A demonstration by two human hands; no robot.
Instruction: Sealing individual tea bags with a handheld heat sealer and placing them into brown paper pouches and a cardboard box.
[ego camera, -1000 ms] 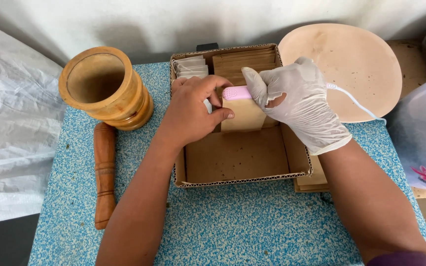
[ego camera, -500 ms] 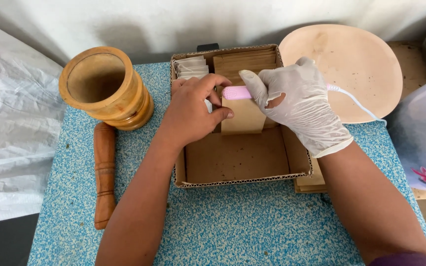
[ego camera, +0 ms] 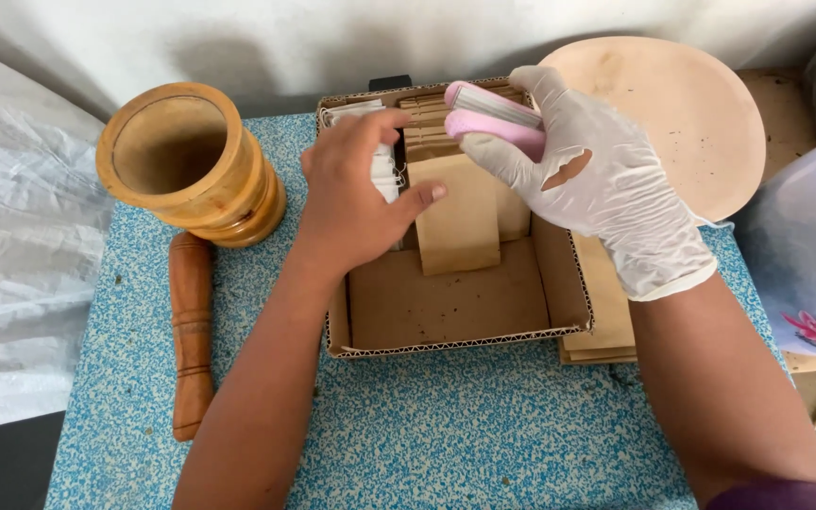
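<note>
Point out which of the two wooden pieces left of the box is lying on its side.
The wooden pestle, a slim turned stick lying flat on the blue speckled table. The wooden mortar behind it stands upright, mouth open.
</note>
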